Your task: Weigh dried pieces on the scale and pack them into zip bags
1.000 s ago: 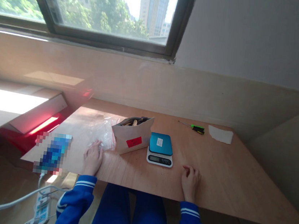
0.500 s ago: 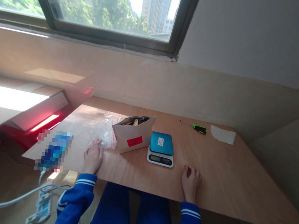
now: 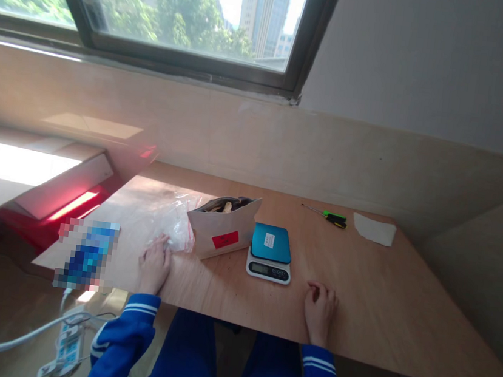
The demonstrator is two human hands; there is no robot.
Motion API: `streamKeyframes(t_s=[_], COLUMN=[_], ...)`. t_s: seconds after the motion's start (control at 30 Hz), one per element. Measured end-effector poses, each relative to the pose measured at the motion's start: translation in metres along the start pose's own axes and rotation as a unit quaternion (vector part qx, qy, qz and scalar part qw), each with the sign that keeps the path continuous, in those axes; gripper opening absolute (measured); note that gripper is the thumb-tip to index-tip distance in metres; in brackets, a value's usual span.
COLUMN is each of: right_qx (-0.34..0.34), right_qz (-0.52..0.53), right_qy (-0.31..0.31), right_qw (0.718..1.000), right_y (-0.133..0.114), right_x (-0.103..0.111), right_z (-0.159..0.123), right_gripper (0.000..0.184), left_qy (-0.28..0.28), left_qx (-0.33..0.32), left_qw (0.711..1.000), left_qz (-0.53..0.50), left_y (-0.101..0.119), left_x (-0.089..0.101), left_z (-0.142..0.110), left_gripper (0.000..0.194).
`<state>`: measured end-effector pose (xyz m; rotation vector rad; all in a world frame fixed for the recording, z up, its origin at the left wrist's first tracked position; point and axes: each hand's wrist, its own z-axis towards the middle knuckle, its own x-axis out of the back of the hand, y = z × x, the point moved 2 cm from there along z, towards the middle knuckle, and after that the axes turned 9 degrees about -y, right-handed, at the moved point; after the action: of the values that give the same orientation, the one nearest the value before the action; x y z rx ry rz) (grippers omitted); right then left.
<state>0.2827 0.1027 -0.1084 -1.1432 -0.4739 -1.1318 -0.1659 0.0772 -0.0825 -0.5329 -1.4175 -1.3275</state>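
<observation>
My left hand (image 3: 154, 266) lies flat on the wooden table, fingers stretched toward clear plastic zip bags (image 3: 175, 228) and touching their near edge. Loosely curled, my right hand (image 3: 319, 307) rests on the tabletop with nothing seen in it. Between the hands, nearer the right one, sits a kitchen scale (image 3: 271, 253) with a blue plate, a white body and a small display. Left of the scale an open paper pouch (image 3: 202, 236) with a red label stands upright. Brownish pieces (image 3: 227, 207) show in its mouth; their kind is unclear.
A green-and-black screwdriver (image 3: 334, 218) and a torn white paper piece (image 3: 375, 230) lie at the back right. A pixelated blue item (image 3: 87, 257) is at the left edge, with a white cable below it. A power strip (image 3: 70, 343) lies lower left.
The view has shifted slightly. Both hands keep their places on the table, and the pouch, scale and plastic bags have not moved.
</observation>
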Motion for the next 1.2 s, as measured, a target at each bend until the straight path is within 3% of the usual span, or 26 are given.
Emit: streamKeyframes(t_s=[0.37,0.6,0.7,0.87,1.03,1.2], right_qx=[-0.015,-0.026,-0.031,-0.034,0.006,0.098], right_qz=[0.010,0.036,0.043,0.074,0.189,0.133], right_qy=[-0.006,-0.020,-0.022,-0.025,-0.079,-0.120], right_qw=[1.000,0.999,0.998,0.996,0.979,0.979], right_y=[-0.002,-0.004,-0.004,-0.010,-0.051,-0.090], right_x=[0.002,0.003,0.003,0.007,0.020,0.020], right_z=[-0.001,0.000,0.000,-0.002,0.000,0.005], right_gripper=[0.025,0.025,0.025,0.026,0.029,0.034], left_qy=[0.027,0.034,0.047,0.078,0.144,0.165], left_qx=[0.013,-0.017,-0.057,-0.114,-0.112,-0.156], left_qw=[0.999,0.998,0.987,0.956,0.940,0.937], left_qz=[0.013,-0.056,-0.141,-0.259,-0.289,-0.264], left_y=[0.000,-0.001,0.019,0.081,0.126,0.144], left_x=[0.003,0.016,0.032,0.068,0.097,0.113], left_z=[0.000,-0.003,-0.006,-0.015,-0.017,-0.013], left_gripper=[0.043,0.047,0.047,0.044,0.042,0.041])
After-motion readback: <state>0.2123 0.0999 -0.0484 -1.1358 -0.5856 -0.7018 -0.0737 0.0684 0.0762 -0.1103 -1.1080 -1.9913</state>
